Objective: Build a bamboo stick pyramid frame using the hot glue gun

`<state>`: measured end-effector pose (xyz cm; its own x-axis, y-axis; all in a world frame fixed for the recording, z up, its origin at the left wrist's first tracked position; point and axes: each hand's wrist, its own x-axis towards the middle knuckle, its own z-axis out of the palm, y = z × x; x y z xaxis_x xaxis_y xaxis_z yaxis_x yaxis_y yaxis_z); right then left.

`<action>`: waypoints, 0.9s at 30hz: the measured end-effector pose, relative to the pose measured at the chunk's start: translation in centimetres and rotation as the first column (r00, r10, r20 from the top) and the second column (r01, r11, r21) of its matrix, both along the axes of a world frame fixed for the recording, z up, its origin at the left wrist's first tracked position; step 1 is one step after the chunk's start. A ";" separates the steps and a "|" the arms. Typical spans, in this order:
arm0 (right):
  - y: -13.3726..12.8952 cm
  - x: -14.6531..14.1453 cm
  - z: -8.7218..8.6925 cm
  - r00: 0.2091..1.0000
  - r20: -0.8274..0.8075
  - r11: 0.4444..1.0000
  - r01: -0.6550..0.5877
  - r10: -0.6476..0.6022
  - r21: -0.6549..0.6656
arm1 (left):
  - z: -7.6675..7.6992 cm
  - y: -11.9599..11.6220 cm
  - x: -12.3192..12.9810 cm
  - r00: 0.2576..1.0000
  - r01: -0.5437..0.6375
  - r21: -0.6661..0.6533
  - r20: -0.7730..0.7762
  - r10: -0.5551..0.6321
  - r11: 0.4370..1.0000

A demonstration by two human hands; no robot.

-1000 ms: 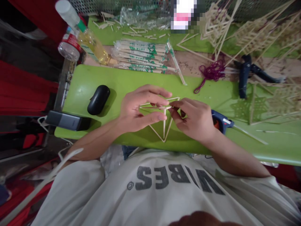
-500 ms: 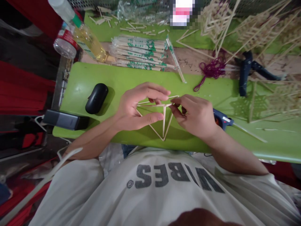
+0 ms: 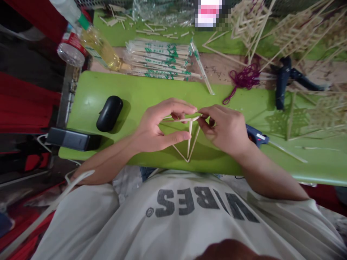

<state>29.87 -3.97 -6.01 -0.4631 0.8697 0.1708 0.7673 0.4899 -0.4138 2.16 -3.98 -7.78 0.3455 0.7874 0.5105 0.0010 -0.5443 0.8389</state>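
Observation:
A small triangular frame of thin chopsticks (image 3: 189, 144) stands at the table's front middle. My left hand (image 3: 155, 124) curves around its left side, thumb against the upright stick and bent fingers at the top one. At the frame's top right corner, my right hand (image 3: 226, 128) pinches a stick's end between thumb and fingers. The pinched tip is mostly hidden by the fingers. Just right of that hand, a blue glue gun (image 3: 256, 136) lies partly covered, a clear glue stick (image 3: 288, 151) extending from it.
Wrapped chopsticks (image 3: 159, 59) lie behind the hands. Purple cord (image 3: 245, 77), a dark-handled tool (image 3: 283, 85) and stick lattices (image 3: 251, 25) fill the right back. To the left are a black case (image 3: 110, 113), a power bank (image 3: 72, 139) and a bottle of yellow liquid (image 3: 100, 48).
My right hand has risen slightly, bringing the pinched stick end up, and the frame's top has shifted a little. The left hand has moved slightly right, its fingertips nearer the right hand.

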 end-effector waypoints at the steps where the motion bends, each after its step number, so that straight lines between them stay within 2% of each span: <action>1: 0.1 0.0 -0.1 1.000 0.003 1.000 0.002 -0.002 0.002 | -0.1 0.0 0.0 1.000 -0.004 -0.020 -0.012 0.004 1.000; 4: 0.3 0.2 -0.3 1.000 0.008 1.000 0.004 -0.004 -0.005 | -0.3 0.0 0.2 1.000 0.017 -0.038 -0.006 -0.018 0.999; 8: 0.6 0.4 -0.6 1.000 -0.006 1.000 -0.001 0.001 -0.007 | -0.4 0.0 0.4 0.998 0.042 0.013 0.052 -0.043 0.999; 15: 0.9 0.7 -0.4 0.999 0.040 1.000 -0.023 0.023 0.015 | 0.2 -0.3 0.5 0.998 0.032 0.014 0.058 -0.032 0.999; 20: 1.2 0.8 -0.6 0.998 0.053 1.000 -0.016 0.016 0.012 | 0.4 -0.4 0.5 0.995 0.068 -0.048 0.073 -0.064 0.997; 27: 1.5 1.0 -0.9 0.991 0.128 0.999 0.037 -0.039 0.016 | -0.1 -0.4 0.4 0.994 0.097 -0.063 0.052 -0.094 0.993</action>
